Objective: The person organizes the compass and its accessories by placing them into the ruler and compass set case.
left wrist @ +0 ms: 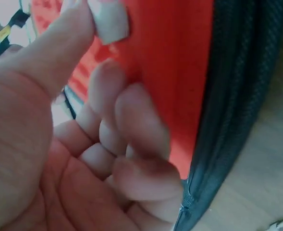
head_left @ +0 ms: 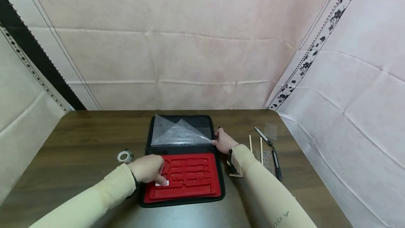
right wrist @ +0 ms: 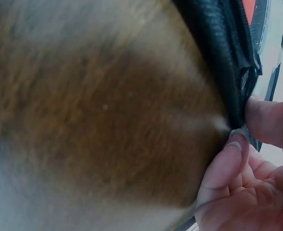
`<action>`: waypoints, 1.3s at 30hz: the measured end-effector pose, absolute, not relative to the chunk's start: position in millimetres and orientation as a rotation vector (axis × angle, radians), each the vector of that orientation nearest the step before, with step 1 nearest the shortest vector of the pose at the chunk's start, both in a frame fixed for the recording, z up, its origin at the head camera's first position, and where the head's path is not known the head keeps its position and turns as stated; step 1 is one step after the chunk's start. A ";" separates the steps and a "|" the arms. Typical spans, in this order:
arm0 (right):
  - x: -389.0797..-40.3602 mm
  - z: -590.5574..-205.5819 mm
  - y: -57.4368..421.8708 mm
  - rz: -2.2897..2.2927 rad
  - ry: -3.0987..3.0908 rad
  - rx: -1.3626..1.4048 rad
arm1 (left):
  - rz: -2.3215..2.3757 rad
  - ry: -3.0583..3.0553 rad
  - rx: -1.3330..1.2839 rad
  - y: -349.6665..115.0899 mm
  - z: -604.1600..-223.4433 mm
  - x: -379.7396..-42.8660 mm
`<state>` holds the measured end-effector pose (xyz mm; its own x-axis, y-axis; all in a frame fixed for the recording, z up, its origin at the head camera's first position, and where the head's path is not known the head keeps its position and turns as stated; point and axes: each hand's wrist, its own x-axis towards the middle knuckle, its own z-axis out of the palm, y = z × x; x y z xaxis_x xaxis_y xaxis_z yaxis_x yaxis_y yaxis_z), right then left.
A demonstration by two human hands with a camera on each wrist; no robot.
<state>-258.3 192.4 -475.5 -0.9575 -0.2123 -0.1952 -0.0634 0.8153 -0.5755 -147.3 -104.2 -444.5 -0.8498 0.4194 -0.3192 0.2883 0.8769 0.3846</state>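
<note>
Creased pale sheets (head_left: 177,45) wall in a brown wooden table (head_left: 95,143), where one black zip case (head_left: 222,189) lies open. One red tray (head_left: 155,194) fills its near half, one clear plastic pocket (head_left: 186,134) its far half. With my right hand (head_left: 224,140) I pinch the case's right edge. My left hand (head_left: 147,169) is over the tray's left side, thumb and finger seemingly together on one small white piece (left wrist: 111,23), partly covered. One tape roll (head_left: 124,160) sits left; right, two wooden sticks (head_left: 261,150) show, lower ends hidden by my sleeve (head_left: 275,196).
</note>
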 end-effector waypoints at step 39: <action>-259.2 -480.0 195.0 -0.882 2.753 -0.260 | 0.366 2.997 0.419 -222.7 -451.0 -166.5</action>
<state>-259.2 195.0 -480.0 -0.9558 -0.2392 -0.1709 -0.0955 0.8023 -0.5893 -166.5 -222.7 -451.0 -0.9579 0.2810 -0.0587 0.2586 0.9335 0.2484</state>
